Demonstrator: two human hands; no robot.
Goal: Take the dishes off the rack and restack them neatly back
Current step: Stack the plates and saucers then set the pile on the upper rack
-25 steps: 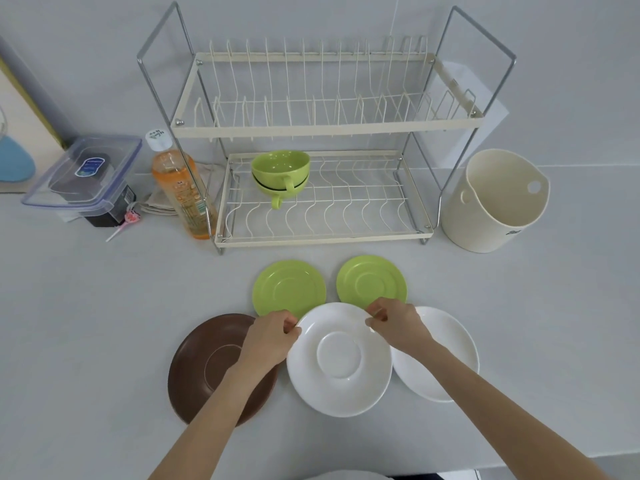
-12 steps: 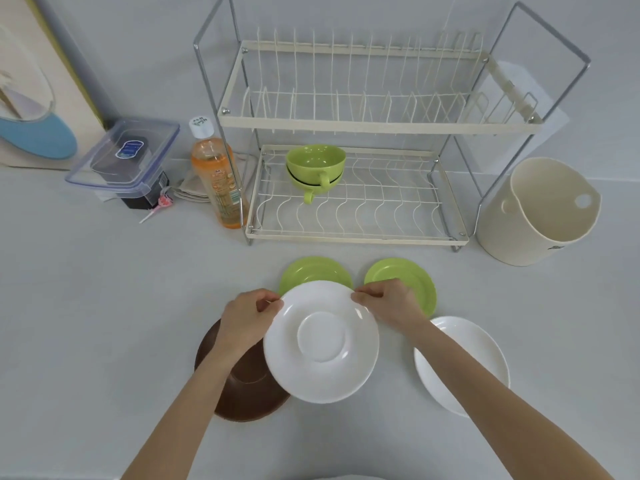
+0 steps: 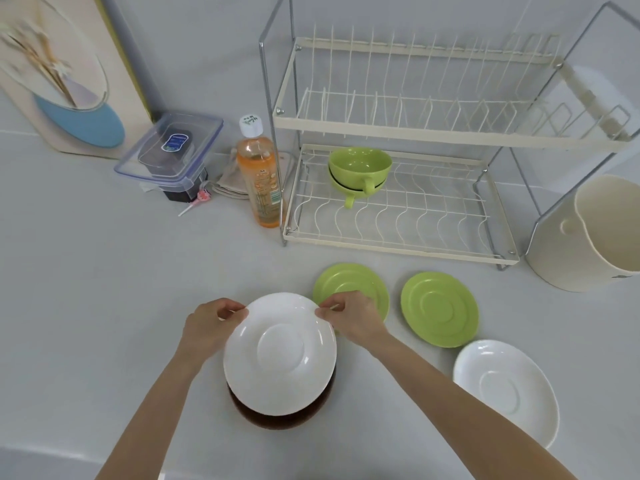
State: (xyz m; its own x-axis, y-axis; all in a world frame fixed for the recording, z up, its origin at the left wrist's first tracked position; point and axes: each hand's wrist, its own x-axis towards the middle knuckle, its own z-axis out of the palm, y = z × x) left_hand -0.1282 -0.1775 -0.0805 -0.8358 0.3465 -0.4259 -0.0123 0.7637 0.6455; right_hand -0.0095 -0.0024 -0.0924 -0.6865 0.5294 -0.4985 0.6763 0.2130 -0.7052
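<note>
My left hand and right hand each pinch the round white saucer's far rim, over the brown plate.

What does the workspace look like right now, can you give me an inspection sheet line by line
Surface: pale countertop.
Job's things: white saucer held over brown plate; two green saucers, second white saucer on counter; stacked green cups on rack lower tier.
Clutter: orange bottle, lidded container, cream bucket.
Hands: left hand and right hand pinch the saucer's rim.
Cables: nothing seen.
Surroundings: framed picture against wall.
</note>
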